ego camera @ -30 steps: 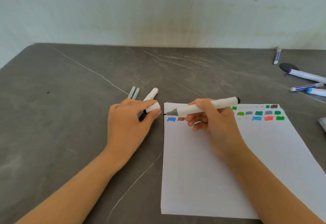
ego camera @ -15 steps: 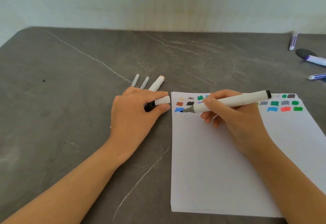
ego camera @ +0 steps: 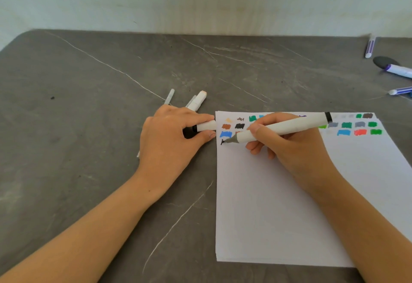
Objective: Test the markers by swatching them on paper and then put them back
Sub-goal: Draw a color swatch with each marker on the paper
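Right hand point(ego camera: 289, 148) covers middle of swatch rows point(ego camera: 345, 124), part of held marker point(ego camera: 289, 126). Left hand point(ego camera: 167, 140) hides most of spare markers point(ego camera: 198, 101), inner end of cap point(ego camera: 207, 125). Purple markers point(ego camera: 399, 70) cut by frame edge.

**Hands: both occupied**

Obs: left hand point(ego camera: 171, 136) lies palm down on the bench point(ego camera: 89, 126), forearm entering from lower left, with thumb and forefinger pinching a cap point(ego camera: 206, 125). The right hand point(ego camera: 289, 148) is in a writing grip — thumb and fingers curled round the marker point(ego camera: 283, 126) — forearm entering from lower right.

Dark grey veined counter point(ego camera: 89, 126). On it: paper stack point(ego camera: 278, 204), white markers point(ego camera: 199, 99) just left, purple markers point(ego camera: 370, 46) far right.
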`<state>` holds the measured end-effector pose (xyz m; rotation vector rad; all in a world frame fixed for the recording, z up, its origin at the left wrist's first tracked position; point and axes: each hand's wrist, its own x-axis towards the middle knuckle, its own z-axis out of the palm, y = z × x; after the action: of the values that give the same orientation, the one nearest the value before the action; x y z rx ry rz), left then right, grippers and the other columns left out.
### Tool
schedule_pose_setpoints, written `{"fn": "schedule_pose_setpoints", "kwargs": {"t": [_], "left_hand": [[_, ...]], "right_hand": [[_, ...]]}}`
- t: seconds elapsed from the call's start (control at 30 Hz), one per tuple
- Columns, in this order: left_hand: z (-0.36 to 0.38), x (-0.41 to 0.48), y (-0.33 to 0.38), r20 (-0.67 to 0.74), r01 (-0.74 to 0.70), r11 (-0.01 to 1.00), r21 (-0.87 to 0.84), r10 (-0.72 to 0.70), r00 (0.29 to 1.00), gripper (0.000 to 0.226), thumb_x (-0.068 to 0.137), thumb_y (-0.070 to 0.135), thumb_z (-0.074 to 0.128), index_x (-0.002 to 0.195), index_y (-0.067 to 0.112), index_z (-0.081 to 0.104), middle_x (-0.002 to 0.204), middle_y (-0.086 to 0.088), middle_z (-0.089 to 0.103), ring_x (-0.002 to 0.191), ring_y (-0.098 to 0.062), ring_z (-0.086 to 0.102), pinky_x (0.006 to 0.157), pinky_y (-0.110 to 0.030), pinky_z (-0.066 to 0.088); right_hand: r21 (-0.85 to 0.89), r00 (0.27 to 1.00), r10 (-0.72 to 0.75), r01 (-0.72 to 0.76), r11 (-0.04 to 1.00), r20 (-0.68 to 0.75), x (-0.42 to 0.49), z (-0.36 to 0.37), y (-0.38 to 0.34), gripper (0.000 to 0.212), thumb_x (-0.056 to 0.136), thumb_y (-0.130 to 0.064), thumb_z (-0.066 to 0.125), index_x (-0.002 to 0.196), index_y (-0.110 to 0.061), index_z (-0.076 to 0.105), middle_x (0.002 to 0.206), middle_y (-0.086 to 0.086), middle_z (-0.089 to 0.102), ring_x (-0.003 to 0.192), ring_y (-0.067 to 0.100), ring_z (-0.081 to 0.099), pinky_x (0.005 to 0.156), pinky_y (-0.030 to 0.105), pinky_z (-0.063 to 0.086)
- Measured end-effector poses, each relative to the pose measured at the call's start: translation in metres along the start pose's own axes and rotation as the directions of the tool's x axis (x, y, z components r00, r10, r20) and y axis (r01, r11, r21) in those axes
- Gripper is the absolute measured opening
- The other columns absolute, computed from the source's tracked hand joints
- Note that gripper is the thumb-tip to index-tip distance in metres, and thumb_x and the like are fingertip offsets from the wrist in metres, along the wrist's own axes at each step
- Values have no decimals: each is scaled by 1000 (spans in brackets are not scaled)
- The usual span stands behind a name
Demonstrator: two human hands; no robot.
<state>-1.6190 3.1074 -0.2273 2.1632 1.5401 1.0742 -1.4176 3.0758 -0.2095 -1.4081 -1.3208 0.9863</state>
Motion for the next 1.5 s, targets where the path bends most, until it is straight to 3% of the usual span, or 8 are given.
{"fn": "schedule_pose_setpoints", "kwargs": {"t": [0.23,0.43,0.63,0.93,1.13,1.5], "left_hand": [[1,1,-2,7,-13,1000,10,13,1000,34,74,44,69,107,47,59,91,29,55,94,-9,53,82,-42,48],[1,1,-3,8,-14,1000,2,14,1000,35,73,50,62,107,43,63,95,20,66,93,-8,53,82,-38,48],[1,1,-3,21,-23,1000,-7,24,999,36,73,52,60,109,45,58,93,26,58,94,-9,54,83,-38,49],[1,1,-2,16,-13,1000,-3,13,1000,34,74,46,66,106,48,55,92,28,55,93,-3,48,81,-28,42],[1,1,-3,14,-19,1000,2,19,1000,34,74,48,65,107,42,64,93,26,56,93,-5,51,80,-32,46],[0,2,-3,32,-25,1000,2,25,999,35,74,50,62,107,50,53,92,31,53,95,-4,50,82,-29,43]], "right_hand": [[18,1000,-6,6,1000,-18,0,0,1,7,84,-12,65,79,-9,69,63,6,70,55,16,65,47,21,44],[20,1000,-7,8,1000,-23,0,-1,1,8,85,-12,65,78,-8,69,63,6,70,54,17,64,48,23,46],[28,999,-12,13,1000,-35,1,-2,2,10,85,-11,65,77,-7,68,62,7,70,53,18,64,47,24,47],[36,997,-6,9,999,-72,2,-3,3,11,86,-12,63,76,-9,68,61,9,69,53,19,63,47,25,48],[35,997,4,-2,999,-73,2,-3,3,11,86,-13,63,77,-8,68,61,8,69,53,20,63,49,27,49],[36,997,3,0,999,-78,3,-2,2,12,86,-10,62,75,-6,68,57,9,67,49,19,61,47,27,49]]}}
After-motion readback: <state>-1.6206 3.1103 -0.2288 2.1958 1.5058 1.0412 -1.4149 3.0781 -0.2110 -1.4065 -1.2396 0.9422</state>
